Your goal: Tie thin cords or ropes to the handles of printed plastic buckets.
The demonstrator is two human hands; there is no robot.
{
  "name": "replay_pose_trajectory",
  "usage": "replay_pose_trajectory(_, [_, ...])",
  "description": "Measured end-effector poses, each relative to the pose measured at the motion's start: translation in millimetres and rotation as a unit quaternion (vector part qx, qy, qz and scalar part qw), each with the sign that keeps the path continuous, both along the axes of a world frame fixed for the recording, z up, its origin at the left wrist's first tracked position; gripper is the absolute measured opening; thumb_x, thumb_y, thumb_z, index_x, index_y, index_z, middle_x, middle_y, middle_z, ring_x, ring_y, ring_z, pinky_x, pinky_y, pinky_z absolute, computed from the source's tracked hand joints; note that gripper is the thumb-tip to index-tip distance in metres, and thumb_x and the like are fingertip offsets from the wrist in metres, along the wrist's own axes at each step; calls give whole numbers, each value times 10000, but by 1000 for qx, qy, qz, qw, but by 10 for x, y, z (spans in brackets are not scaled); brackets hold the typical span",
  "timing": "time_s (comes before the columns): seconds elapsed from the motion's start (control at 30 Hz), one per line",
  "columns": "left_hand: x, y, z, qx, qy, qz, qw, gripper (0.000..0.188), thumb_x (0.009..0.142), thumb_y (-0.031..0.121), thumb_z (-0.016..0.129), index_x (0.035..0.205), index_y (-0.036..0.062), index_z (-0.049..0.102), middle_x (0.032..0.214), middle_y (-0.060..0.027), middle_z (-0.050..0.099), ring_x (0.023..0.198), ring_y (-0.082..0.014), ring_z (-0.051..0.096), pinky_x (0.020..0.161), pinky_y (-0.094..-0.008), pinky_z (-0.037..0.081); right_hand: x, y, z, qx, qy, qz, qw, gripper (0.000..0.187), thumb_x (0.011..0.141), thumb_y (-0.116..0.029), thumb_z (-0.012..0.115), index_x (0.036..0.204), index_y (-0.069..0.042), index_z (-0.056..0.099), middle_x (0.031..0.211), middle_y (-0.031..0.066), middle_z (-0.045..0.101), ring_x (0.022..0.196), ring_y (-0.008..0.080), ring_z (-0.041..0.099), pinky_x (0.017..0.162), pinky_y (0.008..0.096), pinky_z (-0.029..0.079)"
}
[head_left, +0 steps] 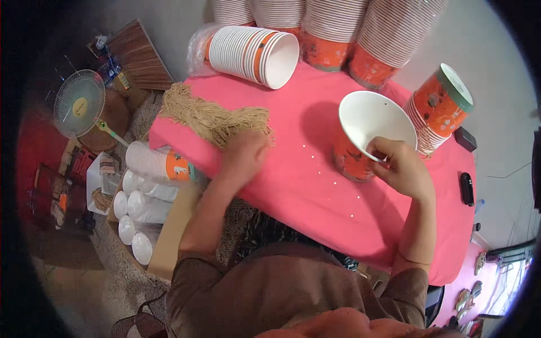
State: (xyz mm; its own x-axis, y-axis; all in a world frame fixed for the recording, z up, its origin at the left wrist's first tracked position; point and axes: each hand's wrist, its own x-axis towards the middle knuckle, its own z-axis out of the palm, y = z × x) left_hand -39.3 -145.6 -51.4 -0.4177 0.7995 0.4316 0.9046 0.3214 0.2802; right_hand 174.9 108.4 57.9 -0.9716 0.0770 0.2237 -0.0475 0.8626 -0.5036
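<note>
The right hand (404, 169) pinches the near rim of an orange paper cup with a white inside (366, 135), standing tilted on the pink tablecloth (304, 186). The left hand (243, 153) presses down on a bundle of tan fibrous strings (211, 117); its fingers are hidden, so its grip is unclear. Beyond lies a ribbed stack of nested cups (253, 53) on its side.

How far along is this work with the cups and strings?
Looks done: cups packed in a cardboard box at the left. In hand: the right hand grips the rim of an open orange cup, while the left hand rests on a bundle of tan strings. Seemingly left: tall cup stacks at the far edge of the pink table.
</note>
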Motion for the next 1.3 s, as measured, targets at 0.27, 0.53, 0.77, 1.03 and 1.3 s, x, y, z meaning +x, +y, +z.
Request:
replay_pose_trajectory(0.27, [-258, 155, 111, 50, 88, 13, 995, 88, 764, 139, 646, 771, 56, 615, 855, -97, 570, 927, -303, 544, 806, -436, 424, -42, -4, -78, 21, -20, 1, 1000, 147, 744, 14, 640, 871, 10, 565, 714, 124, 597, 624, 207, 569, 572, 326, 446])
replay_pose_trajectory(0.53, [-280, 204, 33, 22, 83, 45, 995, 101, 734, 147, 674, 740, 62, 619, 843, -96, 571, 916, -306, 549, 805, -440, 422, -45, -10, -94, 17, 6, 2, 1000, 137, 752, 5, 636, 874, 13, 573, 723, 144, 604, 623, 244, 586, 573, 332, 453])
replay_pose_trajectory(0.77, [8, 275, 317, 182, -6, -4, 983, 118, 723, 88, 685, 729, 42, 576, 845, -112, 595, 889, -295, 576, 824, -429, 435, -59, -59, -75, 33, 1, -23, 999, 155, 757, -27, 648, 897, 10, 590, 783, 158, 640, 689, 284, 629, 601, 359, 476])
replay_pose_trajectory(1.03, [929, 611, 307, 304, -224, -169, 911, 132, 752, -35, 673, 837, 22, 590, 740, -71, 568, 666, -161, 576, 596, -278, 466, -70, -249, -33, -18, 34, -2, 999, 175, 757, -57, 679, 916, -14, 621, 820, 168, 656, 733, 318, 654, 648, 393, 500])
replay_pose_trajectory(1.3, [990, 813, 178, 349, -173, -146, 909, 129, 751, -39, 677, 834, 18, 595, 743, -67, 580, 639, -159, 579, 548, -283, 473, -45, -132, 84, -40, 47, -19, 998, 118, 837, -83, 637, 926, -5, 626, 805, 126, 663, 729, 240, 659, 615, 335, 500])
